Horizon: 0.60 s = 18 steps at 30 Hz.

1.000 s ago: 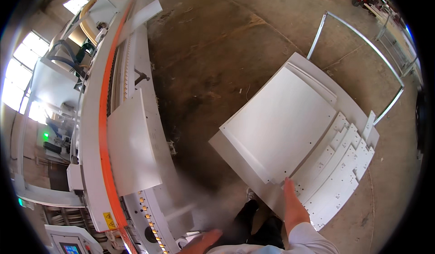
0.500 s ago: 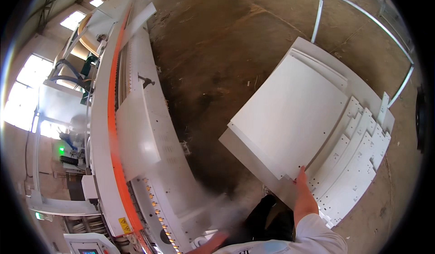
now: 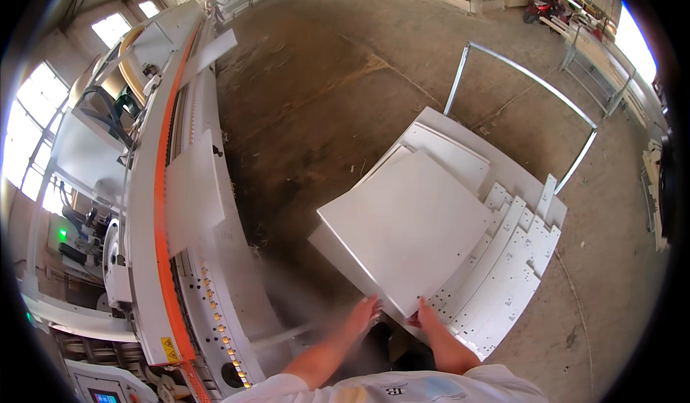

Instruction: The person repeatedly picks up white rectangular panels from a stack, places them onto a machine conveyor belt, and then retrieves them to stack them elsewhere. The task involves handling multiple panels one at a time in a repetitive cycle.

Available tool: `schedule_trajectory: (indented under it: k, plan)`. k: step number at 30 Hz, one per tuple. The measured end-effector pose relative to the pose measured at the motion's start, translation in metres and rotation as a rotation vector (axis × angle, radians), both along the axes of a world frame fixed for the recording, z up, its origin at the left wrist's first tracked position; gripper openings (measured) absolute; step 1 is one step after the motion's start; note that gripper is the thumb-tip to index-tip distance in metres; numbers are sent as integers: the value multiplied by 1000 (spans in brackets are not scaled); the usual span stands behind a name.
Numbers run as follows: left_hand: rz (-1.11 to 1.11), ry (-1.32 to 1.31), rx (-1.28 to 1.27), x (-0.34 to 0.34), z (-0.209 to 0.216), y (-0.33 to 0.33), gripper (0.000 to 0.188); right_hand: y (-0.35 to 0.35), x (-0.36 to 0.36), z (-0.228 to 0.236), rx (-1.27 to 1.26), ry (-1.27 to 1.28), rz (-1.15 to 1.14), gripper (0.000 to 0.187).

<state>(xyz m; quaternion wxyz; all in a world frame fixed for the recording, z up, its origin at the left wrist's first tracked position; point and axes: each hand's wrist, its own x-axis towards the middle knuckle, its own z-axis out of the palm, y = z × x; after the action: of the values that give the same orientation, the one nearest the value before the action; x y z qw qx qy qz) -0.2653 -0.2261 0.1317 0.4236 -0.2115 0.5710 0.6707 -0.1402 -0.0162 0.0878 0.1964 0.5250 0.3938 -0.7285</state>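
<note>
Right of one orange-striped machine, pinching one white panel, lying ahead, by its near corner in one right hand; with one left hand near its machine-side edge, cannot tell whether gripping.

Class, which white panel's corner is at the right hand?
The broad top panel left of the narrow strips: its near corner is at the right hand; panels on the orange-striped machine are farther off.
</note>
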Motion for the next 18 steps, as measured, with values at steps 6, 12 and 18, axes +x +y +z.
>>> schedule_trajectory:
  k: [6, 12, 18]
  plan:
    - [125, -14, 2, 40, 3, 38, 26, -23, 53, 37, -260, 109, 40, 63]
    - [142, -4, -220, 116, 1, -17, 31, -11, 98, 58, -369, 37, 23, 45]
    - [355, 157, -350, 212, 24, -100, 38, 37, 135, -11, -424, 0, -308, 41]
